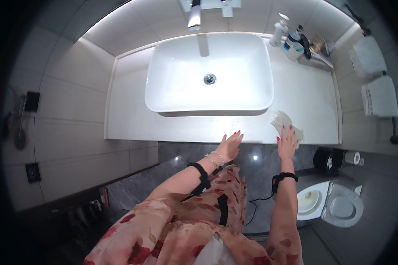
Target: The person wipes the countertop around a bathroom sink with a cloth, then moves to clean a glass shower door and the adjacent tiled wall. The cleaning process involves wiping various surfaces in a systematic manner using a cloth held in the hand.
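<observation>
At the counter's front edge, right of the sink, my right hand (288,142) rests on a crumpled off-white cloth (282,119). Its fingers press the cloth against the countertop (311,121), and folds stick out on both sides of the hand. My left hand (230,146) is by the front edge, below the sink's right half. Its fingers are stretched out and a little apart, holding nothing. Behind both hands sits a white rectangular basin (181,75) with a round metal drain (210,79).
A faucet (194,17) hangs over the basin's back. In the far right corner stand a white pump bottle (279,32), a blue-labelled bottle (292,39) and a cup (295,51). Towels (369,55) hang on the right wall. A toilet (342,205) stands at lower right.
</observation>
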`<action>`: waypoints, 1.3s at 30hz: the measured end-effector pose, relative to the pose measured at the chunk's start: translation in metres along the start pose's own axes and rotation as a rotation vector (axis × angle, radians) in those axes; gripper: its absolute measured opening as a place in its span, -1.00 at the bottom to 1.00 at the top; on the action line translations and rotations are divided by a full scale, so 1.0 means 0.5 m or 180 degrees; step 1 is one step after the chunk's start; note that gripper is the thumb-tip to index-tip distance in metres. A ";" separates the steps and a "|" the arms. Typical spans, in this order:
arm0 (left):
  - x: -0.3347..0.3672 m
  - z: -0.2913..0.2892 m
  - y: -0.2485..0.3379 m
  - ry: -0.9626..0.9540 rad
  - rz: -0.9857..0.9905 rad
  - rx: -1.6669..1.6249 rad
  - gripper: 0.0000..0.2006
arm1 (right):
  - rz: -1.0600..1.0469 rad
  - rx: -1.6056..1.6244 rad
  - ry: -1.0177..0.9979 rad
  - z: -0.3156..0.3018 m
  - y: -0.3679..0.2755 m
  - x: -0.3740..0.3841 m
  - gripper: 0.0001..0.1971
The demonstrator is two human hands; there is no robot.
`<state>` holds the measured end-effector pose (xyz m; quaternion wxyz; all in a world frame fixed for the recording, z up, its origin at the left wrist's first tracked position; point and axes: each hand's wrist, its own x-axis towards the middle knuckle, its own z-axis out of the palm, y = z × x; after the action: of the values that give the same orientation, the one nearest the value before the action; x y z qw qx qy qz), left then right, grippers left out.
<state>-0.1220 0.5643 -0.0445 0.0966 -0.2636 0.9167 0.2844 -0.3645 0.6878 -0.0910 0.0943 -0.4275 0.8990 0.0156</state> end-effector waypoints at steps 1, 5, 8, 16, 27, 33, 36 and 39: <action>-0.016 0.002 -0.019 0.0183 -0.0117 -0.0059 -0.38 | -0.0068 -0.0037 0.0040 0.003 0.027 0.005 -0.42; -0.108 0.008 -0.120 0.0493 -0.0653 -0.0232 -0.42 | 0.0518 0.0597 -0.0501 0.014 0.005 0.019 -0.39; -0.145 0.002 -0.162 0.0321 -0.1049 -0.0262 -0.41 | 0.0660 0.0750 -0.0326 0.069 -0.004 0.011 -0.32; -0.231 -0.055 -0.273 0.0442 -0.1595 -0.0401 -0.37 | -0.0976 0.0364 -0.0594 0.054 -0.376 -0.058 -0.26; -0.233 -0.061 -0.264 0.0561 -0.1064 -0.0450 -0.34 | -0.2244 0.0644 -0.0810 0.028 -0.545 -0.097 -0.41; -0.094 -0.065 -0.179 0.0288 -0.0318 -0.0251 -0.38 | -0.1998 0.0697 -0.0762 -0.004 -0.399 -0.066 -0.41; -0.029 -0.059 -0.129 0.0267 -0.0137 -0.0170 -0.47 | -0.1764 0.0832 -0.0452 -0.005 -0.310 -0.041 -0.41; 0.021 -0.046 -0.086 0.0089 0.0053 -0.0066 -0.55 | -0.1521 0.0756 -0.0160 -0.006 -0.215 -0.021 -0.40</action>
<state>-0.1083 0.5165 -0.0497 0.0788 -0.2610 0.9171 0.2909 -0.2755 0.6275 -0.0807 0.1671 -0.6129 0.7655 -0.1021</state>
